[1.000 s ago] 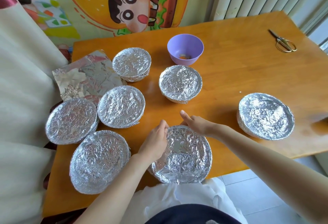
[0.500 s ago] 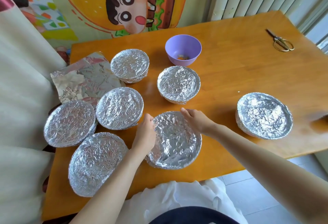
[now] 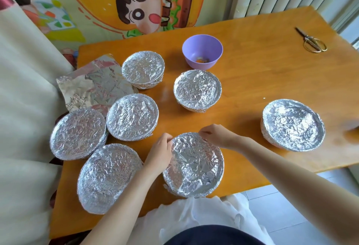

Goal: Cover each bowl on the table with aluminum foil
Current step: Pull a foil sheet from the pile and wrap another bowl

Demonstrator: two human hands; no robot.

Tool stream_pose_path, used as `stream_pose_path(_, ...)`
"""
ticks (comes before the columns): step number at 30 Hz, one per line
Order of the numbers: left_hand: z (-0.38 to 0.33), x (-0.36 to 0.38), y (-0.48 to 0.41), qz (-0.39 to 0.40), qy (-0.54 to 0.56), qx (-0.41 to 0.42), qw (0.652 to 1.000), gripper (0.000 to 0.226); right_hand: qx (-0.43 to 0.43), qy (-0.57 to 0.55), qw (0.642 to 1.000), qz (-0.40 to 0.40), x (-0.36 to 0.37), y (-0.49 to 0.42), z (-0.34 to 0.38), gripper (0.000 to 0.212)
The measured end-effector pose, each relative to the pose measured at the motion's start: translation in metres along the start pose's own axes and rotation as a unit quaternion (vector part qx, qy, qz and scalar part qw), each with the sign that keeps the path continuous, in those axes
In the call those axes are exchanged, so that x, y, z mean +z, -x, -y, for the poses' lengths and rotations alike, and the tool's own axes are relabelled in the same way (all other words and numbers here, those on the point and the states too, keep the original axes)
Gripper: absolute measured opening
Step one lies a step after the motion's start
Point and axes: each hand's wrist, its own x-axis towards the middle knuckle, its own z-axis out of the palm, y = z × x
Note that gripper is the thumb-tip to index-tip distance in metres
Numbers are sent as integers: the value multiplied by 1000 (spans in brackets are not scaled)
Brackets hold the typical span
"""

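Item under work: near bowl [image 3: 193,164], on the desk [image 3: 262,81] at its near edge, directly in front of the person.
Cover: foil cover [image 3: 196,159] spans the whole mouth and is folded down over the rim; loose creases show at the near side.
Grip, left hand [image 3: 160,154]: fingers curled onto the far-left rim of the near bowl, pressing the foil edge down.
Grip, right hand [image 3: 217,136]: fingertips pinching the foil at the far rim; nothing else held.
Recent change: half a second ago the near bowl appeared tipped up and to the left between both hands. It now sits level on the desk again.
Comparison with one second ago: the bowl is in much the same spot, and both hands are back at the far rim, much as then.
Meaning for the task: judged to be the last crimping pass on this bowl, which looks close to finished.
Other bowls: six other covered bowls [image 3: 132,116] stand untouched, five at left and centre, one well apart at right.
Outstanding: purple bowl [image 3: 202,50], far centre, is uncovered with something small inside.
Material: spare foil sheet [image 3: 93,85] lies flat at far left, partly under two covered bowls.
Tool: scissors [image 3: 312,40], far right, well apart from the work.
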Motion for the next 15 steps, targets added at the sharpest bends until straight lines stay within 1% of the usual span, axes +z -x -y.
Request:
stream_pose_path(2,-5,-3,-7,-2,17,17,1000,30,-19,7,1000,6,-2,-1,3,31)
stream_pose_path(3,-8,-3,-9,-1,13,25,1000,31,-26,10,1000,8,-3,-1,5,30)
stream_pose_path(9,-13,2,-3,-7,-32,38,999,29,-27,27,999,26,4,1,8,27)
stream_pose_path(13,-20,5,9,-8,-26,36,999,32,-23,50,997,62,-4,-5,11,25)
stream_pose_path(15,-22,5,10,-8,-27,37,999,35,-32,50,996,60,-5,-8,16,24)
